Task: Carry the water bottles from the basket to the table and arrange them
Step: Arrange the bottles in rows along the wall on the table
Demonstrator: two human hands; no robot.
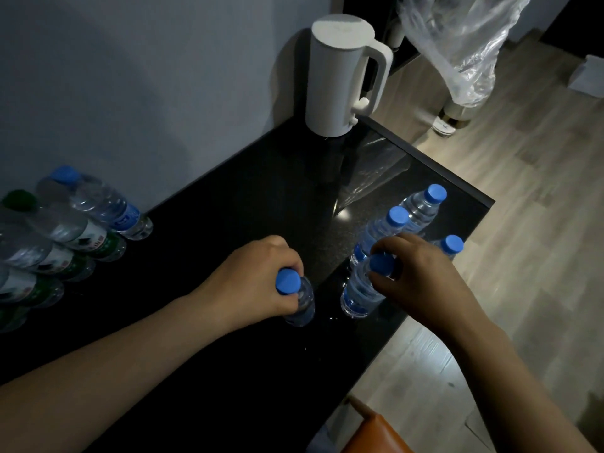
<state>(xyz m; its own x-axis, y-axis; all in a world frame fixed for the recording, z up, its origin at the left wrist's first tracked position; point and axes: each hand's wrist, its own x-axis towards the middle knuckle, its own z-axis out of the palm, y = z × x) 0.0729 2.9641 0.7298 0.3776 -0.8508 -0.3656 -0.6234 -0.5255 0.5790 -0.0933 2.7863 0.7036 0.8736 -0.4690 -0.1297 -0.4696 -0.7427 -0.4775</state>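
Two blue-capped water bottles stand upright on the black table (248, 204). My left hand (251, 273) grips the neck of one bottle (302, 302) just below its cap. My right hand (421, 279) holds the neck of another bottle (358, 289) close to the table's right edge. Three more blue-capped bottles stand behind my right hand: one (376, 230), one (423, 206) and one (452, 245) partly hidden by my fingers.
A white kettle (343, 76) stands at the table's far corner by the wall. Several green-labelled bottles and one blue-capped bottle (101, 204) are grouped at the left. A clear plastic bag (464, 40) hangs at the upper right over the wooden floor. An orange object (372, 433) shows at the bottom.
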